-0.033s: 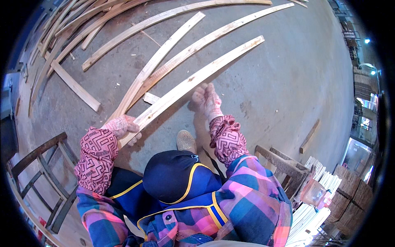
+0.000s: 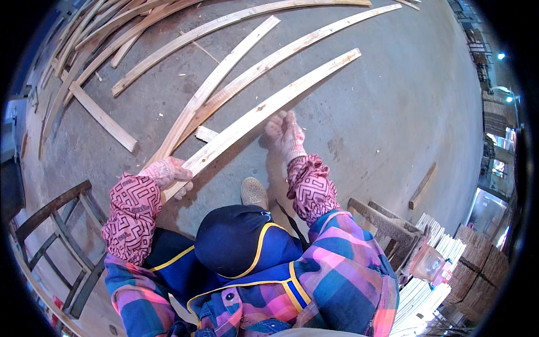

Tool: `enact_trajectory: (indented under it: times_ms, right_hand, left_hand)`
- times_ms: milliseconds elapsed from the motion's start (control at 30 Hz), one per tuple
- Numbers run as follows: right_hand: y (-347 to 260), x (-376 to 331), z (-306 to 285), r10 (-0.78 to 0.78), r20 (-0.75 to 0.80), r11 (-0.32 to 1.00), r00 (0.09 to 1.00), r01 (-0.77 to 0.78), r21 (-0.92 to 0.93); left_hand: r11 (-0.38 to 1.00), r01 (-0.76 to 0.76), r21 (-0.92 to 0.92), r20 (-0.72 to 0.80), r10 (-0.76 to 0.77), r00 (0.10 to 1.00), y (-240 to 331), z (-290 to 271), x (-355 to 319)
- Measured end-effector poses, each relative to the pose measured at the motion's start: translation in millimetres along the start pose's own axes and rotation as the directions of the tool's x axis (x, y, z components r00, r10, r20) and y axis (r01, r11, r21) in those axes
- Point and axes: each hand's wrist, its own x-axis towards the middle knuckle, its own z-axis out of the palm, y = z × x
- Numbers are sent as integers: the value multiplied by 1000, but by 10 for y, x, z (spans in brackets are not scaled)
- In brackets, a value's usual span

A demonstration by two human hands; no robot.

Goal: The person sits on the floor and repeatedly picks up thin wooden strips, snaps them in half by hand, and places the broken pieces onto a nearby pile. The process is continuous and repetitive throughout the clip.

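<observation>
My left hand [image 2: 167, 173], in a pale pinkish knitted glove, grips the near end of a long pale wooden plank [image 2: 264, 109]. The plank slants away to the far right, with a few dark knots on its face. Just right of the plank's middle is my right hand [image 2: 287, 135], gloved alike. Its fingers are loosely bent and somewhat apart, with nothing visible in them, and it looks separate from the wood. Beyond the held plank, two more planks lie on the floor, a paler one [image 2: 216, 78] crossing a longer one [image 2: 297, 49]. A short wood offcut [image 2: 206, 134] shows beside the held plank.
A heap of wooden strips [image 2: 84, 39] covers the far left floor. At the near left stands a dark slatted frame [image 2: 67, 233]. Near right are a worn wooden stand [image 2: 387, 224], a stack of white strips [image 2: 426, 303] and brown bundles [image 2: 477, 258]. A wood scrap [image 2: 423, 186] lies on the right.
My right hand has shifted very slightly to the right and away from me. The left hand and the plank look unmoved.
</observation>
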Motion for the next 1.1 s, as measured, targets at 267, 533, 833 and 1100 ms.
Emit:
enact_trajectory:
  times_ms: [267,533,833,1100]
  right_hand:
    - [-412,457,597,-411,-299,793,862,176,-583]
    - [18,910,585,-522,-595,668,611,-141,-731]
    - [294,1006,424,-639,-511,401,574,-319,-859]
    - [-323,338,81,-61,-10,997,998,61,51]
  left_hand:
    - [748,6,664,-143,118,983,-245,-405,162]
    - [889,93,449,-128,-39,991,-647,-448,123]
    - [772,401,494,-339,-254,906,-189,73,-262]
    - [402,402,823,-557,425,714,-1065,-839,-134]
